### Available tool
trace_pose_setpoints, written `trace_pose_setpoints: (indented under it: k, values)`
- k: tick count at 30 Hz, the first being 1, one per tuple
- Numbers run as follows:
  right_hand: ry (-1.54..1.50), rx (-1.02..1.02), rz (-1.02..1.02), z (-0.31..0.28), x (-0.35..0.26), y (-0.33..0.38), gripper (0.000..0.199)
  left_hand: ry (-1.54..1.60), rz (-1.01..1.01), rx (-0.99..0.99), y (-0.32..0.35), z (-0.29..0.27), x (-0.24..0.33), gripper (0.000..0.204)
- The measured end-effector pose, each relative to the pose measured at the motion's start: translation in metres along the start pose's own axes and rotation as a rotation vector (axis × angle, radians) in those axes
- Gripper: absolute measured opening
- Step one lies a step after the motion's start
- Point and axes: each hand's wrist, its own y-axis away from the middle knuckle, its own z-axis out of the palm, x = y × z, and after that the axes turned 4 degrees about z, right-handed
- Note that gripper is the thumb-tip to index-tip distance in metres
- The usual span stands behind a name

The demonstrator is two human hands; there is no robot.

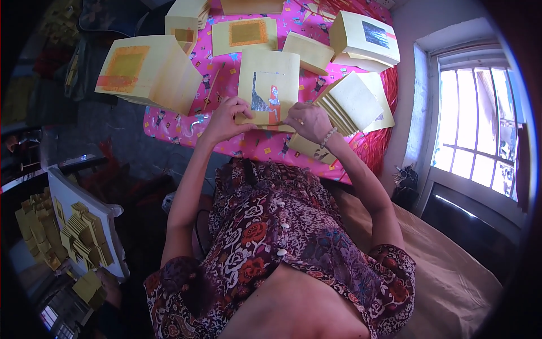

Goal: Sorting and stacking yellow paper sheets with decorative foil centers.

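A pale yellow paper sheet (pixel 270 63) with a silver patch and a red-orange strip lies in front of me on a pink patterned tablecloth (pixel 186 133). Its near edge is turned up in a narrow fold. My left hand (pixel 228 120) pinches the left end of that edge between thumb and curled fingers. At the right end, my right hand (pixel 310 121), with a beaded bracelet at the wrist, has its fingers closed on the same edge. Just right of my right hand leans a row of folded yellow papers (pixel 351 104). Another yellow piece (pixel 311 148) lies beneath my right wrist.
A thick paper stack with orange-gold squares (pixel 135 70) stands at left, another stack with a silver square (pixel 364 39) at back right. Red strands (pixel 377 150) hang along the right edge. Lower left, a white board (pixel 116 243) bears folded papers. A barred window (pixel 480 124) is at right.
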Motion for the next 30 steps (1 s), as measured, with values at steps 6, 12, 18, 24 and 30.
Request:
trace_pose_setpoints:
  k: [6, 12, 18, 24, 30]
  values:
    - [0.052, 0.029, 0.068, 0.006, 0.007, 0.003, 0.022, -0.121, 0.136, 0.061, -0.004, -0.006, -0.003, 0.046]
    - [-0.046, 0.06, -0.037, -0.001, 0.017, 0.001, 0.017, -0.219, 0.201, 0.158, -0.028, -0.01, -0.026, 0.042]
    - [-0.122, 0.006, -0.063, -0.02, 0.01, -0.006, 0.068, -0.128, 0.148, 0.111, -0.048, -0.023, -0.037, 0.022]
    - [-0.424, 0.246, 0.259, 0.003, 0.023, -0.029, 0.027, -0.073, 0.042, 0.192, -0.064, -0.02, -0.037, 0.021]
    - [-0.42, 0.452, 0.376, 0.027, 0.041, -0.045, 0.027, 0.076, -0.155, 0.28, -0.068, -0.007, -0.041, 0.026]
